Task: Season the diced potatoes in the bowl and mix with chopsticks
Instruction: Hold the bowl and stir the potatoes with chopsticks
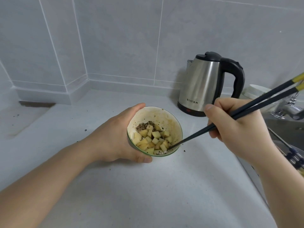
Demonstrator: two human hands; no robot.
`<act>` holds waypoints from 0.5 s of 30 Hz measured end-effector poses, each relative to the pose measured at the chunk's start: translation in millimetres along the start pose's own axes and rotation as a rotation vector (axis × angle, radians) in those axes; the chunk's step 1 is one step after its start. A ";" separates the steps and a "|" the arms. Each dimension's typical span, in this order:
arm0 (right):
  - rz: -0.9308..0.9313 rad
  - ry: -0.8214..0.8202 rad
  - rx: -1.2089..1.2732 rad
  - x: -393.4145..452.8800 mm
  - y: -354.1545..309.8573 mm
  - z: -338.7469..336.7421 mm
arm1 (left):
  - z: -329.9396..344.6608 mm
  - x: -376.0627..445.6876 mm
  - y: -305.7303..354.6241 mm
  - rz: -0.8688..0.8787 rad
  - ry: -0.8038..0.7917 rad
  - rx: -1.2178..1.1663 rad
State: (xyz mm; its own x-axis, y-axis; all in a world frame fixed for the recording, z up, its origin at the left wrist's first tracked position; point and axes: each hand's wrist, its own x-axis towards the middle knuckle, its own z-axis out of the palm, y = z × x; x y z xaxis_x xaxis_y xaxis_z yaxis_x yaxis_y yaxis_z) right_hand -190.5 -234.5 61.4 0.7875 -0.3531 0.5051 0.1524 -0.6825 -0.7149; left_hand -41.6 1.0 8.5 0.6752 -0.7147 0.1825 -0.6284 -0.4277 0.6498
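The left hand (120, 134) curls its fingers around the bowl (172, 127) to steady it, while the right hand (236, 127) pinches the chopsticks (256, 104), tips among the diced potatoes (154, 139).

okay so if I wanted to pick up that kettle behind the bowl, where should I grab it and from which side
Take the kettle by its black handle, coming in from the right. The handle loops out on the right side of the steel body, leaving a gap for curled fingers, and the spout points left, away from it. The right hand, now holding the chopsticks, is probably the nearer one.
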 end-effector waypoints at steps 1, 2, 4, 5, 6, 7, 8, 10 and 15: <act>-0.004 0.000 0.009 -0.2 0.4 0.5 | 0.0 0.1 -0.4 -0.006 -0.002 -0.002; -0.014 0.003 0.012 0.2 0.8 -0.6 | 0.0 0.4 -0.7 -0.009 -0.003 -0.003; -0.028 0.004 0.018 1.2 0.1 -5.1 | 0.1 0.1 0.5 -0.010 -0.006 0.000; -0.028 -0.013 0.027 1.6 -0.2 -7.1 | 0.2 -0.1 1.0 -0.005 -0.004 0.004; -0.028 -0.046 0.034 1.9 -0.4 -7.1 | 0.1 -0.5 1.0 0.001 -0.001 0.008; -0.029 -0.088 0.030 1.1 -0.9 -4.5 | 0.4 -0.6 1.1 0.006 0.000 0.012; -0.030 -0.129 0.015 -0.7 -1.5 1.2 | 0.6 -0.6 1.4 0.010 0.000 0.015; -0.036 -0.179 -0.018 -7.4 -1.6 19.1 | 1.2 -0.7 2.2 0.004 0.000 0.020; -0.079 -0.097 0.003 -14.6 1.7 44.0 | 1.6 0.0 2.2 -0.001 0.001 0.008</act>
State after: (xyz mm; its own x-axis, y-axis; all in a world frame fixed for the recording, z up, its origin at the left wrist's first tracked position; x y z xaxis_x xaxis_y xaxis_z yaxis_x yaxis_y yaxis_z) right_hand -175.4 -202.3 31.5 0.8271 -0.2343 0.5108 0.2182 -0.7038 -0.6760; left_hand -43.6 -0.9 8.7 0.6763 -0.7137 0.1823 -0.6308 -0.4332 0.6438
